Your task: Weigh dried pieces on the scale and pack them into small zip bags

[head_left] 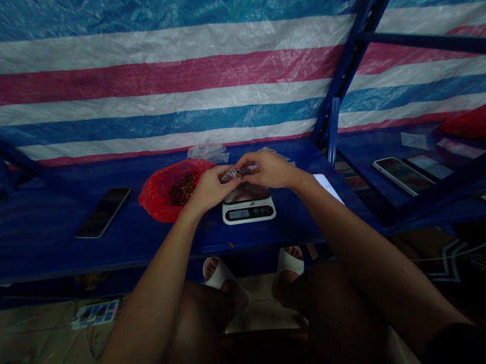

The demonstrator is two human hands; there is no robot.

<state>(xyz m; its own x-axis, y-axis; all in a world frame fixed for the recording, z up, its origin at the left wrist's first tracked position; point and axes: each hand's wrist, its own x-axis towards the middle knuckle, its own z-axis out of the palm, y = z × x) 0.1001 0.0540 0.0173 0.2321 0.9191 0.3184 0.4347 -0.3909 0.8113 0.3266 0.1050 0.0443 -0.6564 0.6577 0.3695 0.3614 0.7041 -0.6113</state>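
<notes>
Both of my hands meet over a small white digital scale [249, 211] with a dark weighing plate and a lit display. Between them is a small clear plastic bag [230, 175] with a few brown bits in it. My left hand [214, 189] pinches the bag from the left, fingers closed. From the other side my right hand [270, 170] has thumb and fingertips closed on the bag's right part. Just left of the scale lies an open red plastic bag [155, 190] holding many small reddish-brown dried pieces [182, 190], their exact kind unclear.
A dark phone [103, 213] lies left on the blue metal shelf [157, 244]. Clear plastic bags [208, 152] lie behind the scale, a white card or device [329, 188] to its right. Blue posts [346, 66] rise at right; another phone [403, 175] lies beyond. A power strip [95, 313] is on the floor.
</notes>
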